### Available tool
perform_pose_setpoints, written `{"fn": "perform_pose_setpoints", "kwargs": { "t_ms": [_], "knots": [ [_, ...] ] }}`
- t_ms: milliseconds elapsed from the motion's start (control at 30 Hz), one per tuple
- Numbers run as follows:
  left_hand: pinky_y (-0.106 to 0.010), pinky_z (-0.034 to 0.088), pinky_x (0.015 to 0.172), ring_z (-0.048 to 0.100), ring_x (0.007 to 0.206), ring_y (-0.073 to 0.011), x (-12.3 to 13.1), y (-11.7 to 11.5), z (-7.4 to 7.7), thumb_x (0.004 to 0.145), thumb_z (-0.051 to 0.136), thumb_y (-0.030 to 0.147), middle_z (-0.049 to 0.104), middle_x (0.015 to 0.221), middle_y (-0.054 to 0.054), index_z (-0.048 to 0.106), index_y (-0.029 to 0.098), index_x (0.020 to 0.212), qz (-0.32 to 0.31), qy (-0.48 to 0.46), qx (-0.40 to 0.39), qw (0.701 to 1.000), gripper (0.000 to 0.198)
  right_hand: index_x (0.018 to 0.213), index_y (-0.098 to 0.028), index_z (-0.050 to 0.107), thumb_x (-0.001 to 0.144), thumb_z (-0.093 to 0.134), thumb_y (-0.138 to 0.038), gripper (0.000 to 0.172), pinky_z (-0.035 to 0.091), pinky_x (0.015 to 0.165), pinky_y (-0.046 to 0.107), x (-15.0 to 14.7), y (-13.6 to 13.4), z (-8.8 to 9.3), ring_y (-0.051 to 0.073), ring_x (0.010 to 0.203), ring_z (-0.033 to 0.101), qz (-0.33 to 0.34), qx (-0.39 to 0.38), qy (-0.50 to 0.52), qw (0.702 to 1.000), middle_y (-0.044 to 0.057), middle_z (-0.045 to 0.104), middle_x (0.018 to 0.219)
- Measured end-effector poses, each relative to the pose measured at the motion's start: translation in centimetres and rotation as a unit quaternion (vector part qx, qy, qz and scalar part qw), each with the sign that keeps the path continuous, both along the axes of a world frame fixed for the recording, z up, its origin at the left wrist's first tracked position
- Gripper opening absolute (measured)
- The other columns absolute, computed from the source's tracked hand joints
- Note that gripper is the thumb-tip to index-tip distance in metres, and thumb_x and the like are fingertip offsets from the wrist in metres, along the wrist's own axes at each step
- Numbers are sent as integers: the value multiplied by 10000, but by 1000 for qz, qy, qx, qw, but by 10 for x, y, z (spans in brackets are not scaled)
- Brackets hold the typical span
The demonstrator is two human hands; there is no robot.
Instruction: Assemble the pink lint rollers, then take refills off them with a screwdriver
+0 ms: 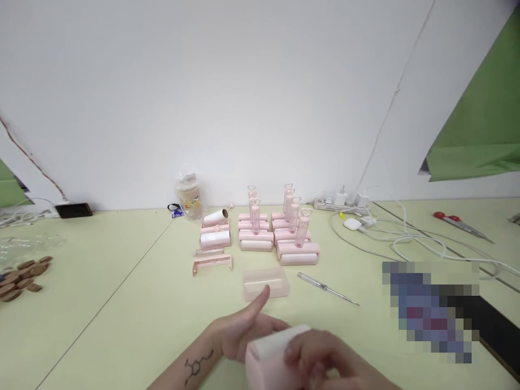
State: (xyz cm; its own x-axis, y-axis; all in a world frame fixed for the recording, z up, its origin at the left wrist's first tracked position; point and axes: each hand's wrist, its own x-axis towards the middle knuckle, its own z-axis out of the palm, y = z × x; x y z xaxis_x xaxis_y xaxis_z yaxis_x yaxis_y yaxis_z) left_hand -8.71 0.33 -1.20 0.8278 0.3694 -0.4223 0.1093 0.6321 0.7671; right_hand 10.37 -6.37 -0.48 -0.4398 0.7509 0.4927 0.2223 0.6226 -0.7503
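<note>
My right hand (320, 352) is closed around a pale pink lint roller (266, 365) with a white paper roll, low at the bottom of the view. Behind and left of it is my left hand (247, 327), thumb stretched up and palm turned toward the roller; its fingers run partly out of sight behind it. Whether the left fingers touch the roller I cannot tell. Just beyond the hands lies a clear pinkish plastic cover (266, 283). A screwdriver (327, 288) with a clear handle rests to its right.
Several pink lint rollers (298, 253) stand in two rows at the back. Left of them are a white roll (215, 239) and a pink frame (212, 263). White cables (402, 241), scissors (463, 225) and a pixelated object (426, 314) are right; brown pieces (22, 279) lie far left.
</note>
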Motion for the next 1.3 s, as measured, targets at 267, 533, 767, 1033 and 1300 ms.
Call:
{"fn": "perform_pose_setpoints", "kwargs": {
  "t_ms": [267,533,767,1033,1300],
  "knots": [
    [-309,452,630,577,622,-152,2,-8,-3,624,669,334,616,758,-10,454,194,1108,167,-58,-6,984,548,1250,-240,433,864,422,-276,388,517,726,361,45,49,-5,221,874,612,-234,14,-232,944,93,595,1004],
    [-269,448,657,577,701,-143,6,-12,-13,660,706,321,598,751,1,486,168,997,289,-34,135,947,430,781,-245,551,806,468,-364,147,427,484,285,67,88,-11,191,501,582,-284,-26,-339,897,-22,574,547],
    [-280,432,702,566,768,-160,7,-13,-20,708,675,283,590,815,6,498,184,1022,281,29,221,933,374,842,-246,543,799,511,-269,59,485,481,243,48,33,25,153,496,608,-253,16,-13,967,-15,620,558],
    [-258,413,682,518,747,-150,8,-13,-19,691,674,296,544,795,16,514,168,1011,271,39,270,923,380,791,-259,617,746,542,-217,97,470,413,243,19,-1,-7,171,532,626,-292,84,8,953,26,640,620],
    [-270,411,685,510,757,-160,10,-14,-22,684,664,287,540,791,16,521,175,973,262,84,283,919,341,755,-252,591,728,520,-179,105,472,442,240,19,-1,4,147,485,597,-285,89,-33,954,-3,627,582]
  ]
}}
